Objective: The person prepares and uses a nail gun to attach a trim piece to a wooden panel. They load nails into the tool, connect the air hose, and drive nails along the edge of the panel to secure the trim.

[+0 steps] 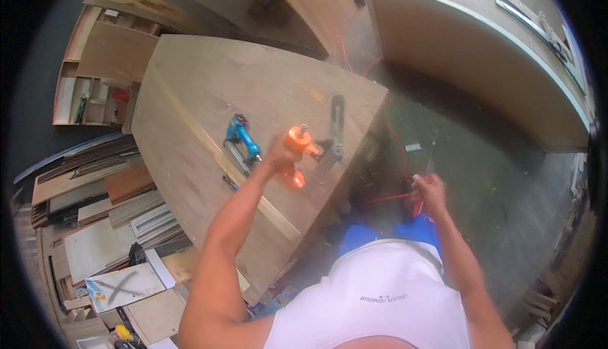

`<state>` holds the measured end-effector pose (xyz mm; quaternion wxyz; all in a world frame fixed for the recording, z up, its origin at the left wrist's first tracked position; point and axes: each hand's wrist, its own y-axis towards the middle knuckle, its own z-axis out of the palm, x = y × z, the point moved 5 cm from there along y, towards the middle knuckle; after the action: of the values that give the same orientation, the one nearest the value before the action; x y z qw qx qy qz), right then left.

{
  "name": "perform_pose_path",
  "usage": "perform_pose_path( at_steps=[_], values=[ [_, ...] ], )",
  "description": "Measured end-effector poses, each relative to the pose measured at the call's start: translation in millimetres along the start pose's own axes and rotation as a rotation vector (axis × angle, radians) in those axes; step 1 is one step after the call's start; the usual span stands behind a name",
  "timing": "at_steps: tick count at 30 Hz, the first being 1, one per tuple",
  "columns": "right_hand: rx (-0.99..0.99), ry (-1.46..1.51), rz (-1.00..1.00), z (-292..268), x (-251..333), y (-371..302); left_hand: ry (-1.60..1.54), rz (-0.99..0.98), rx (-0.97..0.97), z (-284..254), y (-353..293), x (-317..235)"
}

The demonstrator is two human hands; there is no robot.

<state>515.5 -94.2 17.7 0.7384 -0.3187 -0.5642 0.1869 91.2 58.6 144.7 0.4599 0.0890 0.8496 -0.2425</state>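
Note:
My left hand is closed around an orange nail gun above the wooden worktable. A small metal fitting shows at its top end. Just right of it is a long dark grey piece, blurred; I cannot tell whether it belongs to the gun. On the table, left of that hand, lies a teal nail gun. My right hand is off the table's right side, low near my blue trousers, gripping the end of a red air hose. Its fingers partly cover the hose end.
A long wooden strip lies across the table. Stacked boards and offcuts crowd the left. A shelved wooden box stands at the far left, and a large panel at the far right. Red hose runs over the floor.

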Motion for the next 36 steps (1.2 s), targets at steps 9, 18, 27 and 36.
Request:
perform_pose_path(
  at_steps=[9,18,27,36],
  values=[
    [0.243,-0.695,-0.958,171.4,187.4,-99.7,-1.449,0.206,0.599,68.7,-106.9,-32.6],
    [0.685,-1.147,-1.149,281.1,136.5,-208.6,-1.499,0.189,0.428,80.7,-204.2,-76.7],
    [0.665,-1.279,-1.218,269.9,126.2,-237.8,-1.503,0.091,0.124,91.8,-242.4,-85.5],
    [0.602,-1.251,-1.303,255.9,138.3,-242.0,-1.554,-0.062,0.237,105.6,-223.5,-68.6]
  ],
)
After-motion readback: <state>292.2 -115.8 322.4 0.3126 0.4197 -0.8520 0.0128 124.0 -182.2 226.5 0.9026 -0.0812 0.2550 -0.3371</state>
